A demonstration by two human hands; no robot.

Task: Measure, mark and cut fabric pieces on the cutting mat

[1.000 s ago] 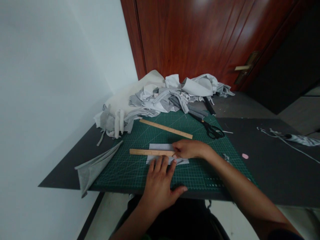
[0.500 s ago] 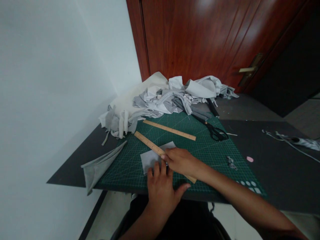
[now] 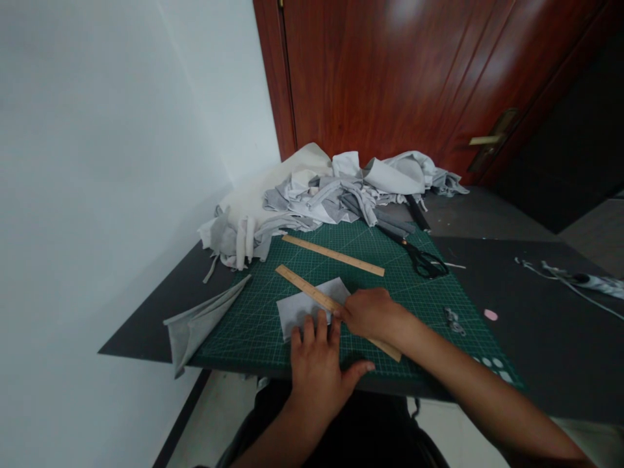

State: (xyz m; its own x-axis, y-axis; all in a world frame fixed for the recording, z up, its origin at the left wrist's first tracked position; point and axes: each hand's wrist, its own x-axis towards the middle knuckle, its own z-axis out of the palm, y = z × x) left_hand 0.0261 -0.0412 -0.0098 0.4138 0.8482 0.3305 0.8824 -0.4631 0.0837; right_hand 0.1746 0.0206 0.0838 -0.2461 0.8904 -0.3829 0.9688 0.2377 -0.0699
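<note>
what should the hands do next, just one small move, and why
I'd probably have the right hand turn the nearer wooden ruler until it runs along the far edge of the light grey cloth. That hand grips the ruler, which slants across that edge rather than following it, while the left hand has its fingertips on the cloth and could steady it.

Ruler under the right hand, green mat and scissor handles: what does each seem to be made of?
Ruler: probably wood or bamboo, matte, judging by its pale tan colour.
Green mat: likely plastic or vinyl, dull, flat, with printed-looking grid lines.
Scissor handles: smooth-looking, solid black, perhaps plastic; coated metal is possible.
</note>
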